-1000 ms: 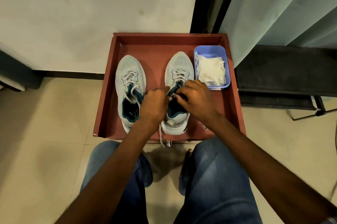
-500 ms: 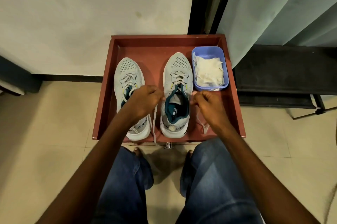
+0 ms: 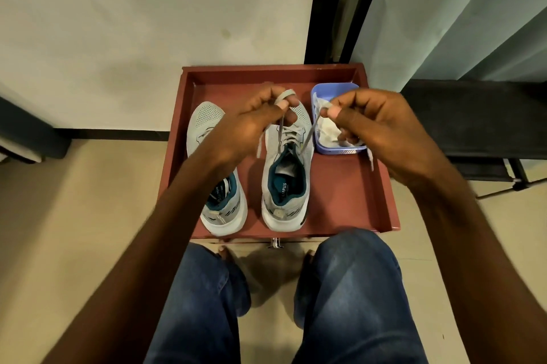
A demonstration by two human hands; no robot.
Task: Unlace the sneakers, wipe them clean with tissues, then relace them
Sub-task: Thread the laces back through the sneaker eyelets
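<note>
beige tiled floor [image 3: 74, 230] and pale wall are framing a red tray [image 3: 349, 200] at frame centre. two grey sneakers are sitting side by side in it, toes toward the wall: left sneaker [image 3: 207, 117] partly under the forearm, right sneaker [image 3: 285, 186] centre. left hand [image 3: 254, 123] is pinching one end of the lace [image 3: 307, 135], right hand [image 3: 373, 123] pinching the other, both raised above the right sneaker. blue tub [image 3: 334, 88] of tissues [image 3: 327, 129] is sitting at the tray's upper right.

Sneakers [image 3: 287, 186]: pale grey mesh, perforated toes, teal lining, white soles, black side stripes; laces [image 3: 307, 138] grey. Tray [image 3: 349, 203]: reddish-brown. Basket [image 3: 334, 152], 1 o'clock of the sneakers: lilac-blue; tissues [image 3: 327, 131] white. Jeans [image 3: 349, 298]: blue denim. Floor [image 3: 88, 230]: beige tile.
</note>
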